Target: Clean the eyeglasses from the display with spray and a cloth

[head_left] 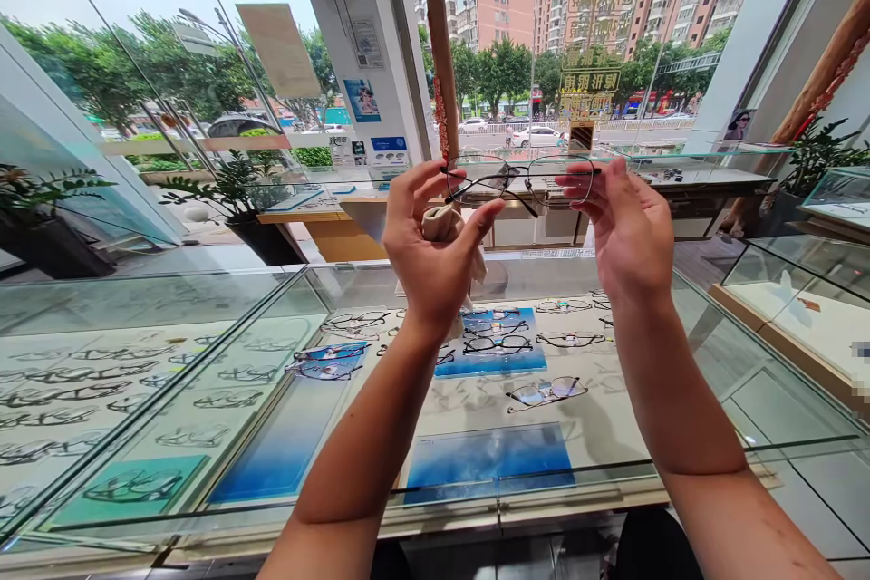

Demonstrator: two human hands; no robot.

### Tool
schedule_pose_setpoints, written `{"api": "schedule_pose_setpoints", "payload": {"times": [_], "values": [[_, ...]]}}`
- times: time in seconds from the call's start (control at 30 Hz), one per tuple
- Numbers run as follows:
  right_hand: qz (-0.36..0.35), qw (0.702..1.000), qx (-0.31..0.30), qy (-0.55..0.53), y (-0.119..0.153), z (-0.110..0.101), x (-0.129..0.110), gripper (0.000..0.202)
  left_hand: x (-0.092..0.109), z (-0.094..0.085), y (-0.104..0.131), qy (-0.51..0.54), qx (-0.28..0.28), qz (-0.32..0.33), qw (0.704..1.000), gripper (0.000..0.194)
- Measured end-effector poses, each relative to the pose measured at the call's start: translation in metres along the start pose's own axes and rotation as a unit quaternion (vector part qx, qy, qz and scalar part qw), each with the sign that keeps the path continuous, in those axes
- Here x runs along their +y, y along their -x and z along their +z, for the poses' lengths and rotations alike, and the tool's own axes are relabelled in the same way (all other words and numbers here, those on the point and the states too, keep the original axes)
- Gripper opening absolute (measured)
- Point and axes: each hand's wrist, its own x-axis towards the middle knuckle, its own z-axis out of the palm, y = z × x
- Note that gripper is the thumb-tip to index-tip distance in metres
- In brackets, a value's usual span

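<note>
A pair of thin-framed glasses (520, 172) is held up in front of the window, above the glass display case. My left hand (435, 245) grips its left end between the fingers, and a beige cloth (440, 223) is bunched in the same palm, its end hanging behind the wrist. My right hand (629, 222) pinches the right end of the frame between thumb and fingers. The temples look folded behind the lenses. Below the hands, more glasses (497, 343) lie in rows inside the case, some on blue cards.
The glass display case (499, 471) spans the front, with another glass case (795, 317) at the right. Potted plants (248, 208) stand toward the window. Farther back is a counter (326, 213), beside a wooden post (443, 82).
</note>
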Motion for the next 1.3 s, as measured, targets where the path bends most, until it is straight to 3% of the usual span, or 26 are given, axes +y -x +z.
{"api": "schedule_pose_setpoints", "payload": {"times": [0.3, 0.5, 0.63, 0.77, 0.97, 1.03, 1.13, 1.23, 1.3], "values": [[0.059, 0.987, -0.116, -0.094, 0.0, 0.012, 0.008, 0.038, 0.011, 0.002, 0.006, 0.015, -0.019, -0.041, 0.999, 0.057], [0.094, 0.983, -0.092, -0.125, 0.002, 0.013, 0.009, 0.038, 0.003, 0.003, 0.005, 0.013, -0.004, -0.037, 0.999, 0.072], [0.107, 0.982, -0.06, -0.144, -0.002, 0.008, 0.016, 0.033, 0.002, 0.002, 0.004, 0.003, 0.02, -0.035, 0.999, 0.066], [0.106, 0.984, -0.073, -0.123, -0.005, 0.005, 0.018, 0.035, 0.002, 0.003, 0.003, -0.009, 0.039, -0.034, 0.999, 0.065], [0.145, 0.975, -0.097, -0.141, -0.003, 0.009, 0.021, 0.02, 0.003, 0.004, 0.001, -0.051, 0.078, 0.009, 0.996, 0.056], [0.132, 0.977, -0.102, -0.131, -0.002, 0.012, 0.022, 0.027, 0.0, 0.004, -0.001, -0.017, 0.069, -0.022, 0.997, 0.056], [0.069, 0.989, -0.088, -0.094, 0.0, 0.016, 0.019, 0.034, -0.006, 0.002, -0.005, 0.076, 0.011, -0.135, 0.988, 0.056], [-0.027, 0.996, -0.071, -0.052, 0.004, 0.019, 0.014, 0.032, -0.01, 0.004, -0.008, 0.175, -0.087, -0.279, 0.94, 0.049], [-0.078, 0.995, -0.059, -0.021, 0.007, 0.02, 0.011, 0.028, -0.009, 0.005, -0.008, 0.217, -0.137, -0.342, 0.904, 0.046]]}}
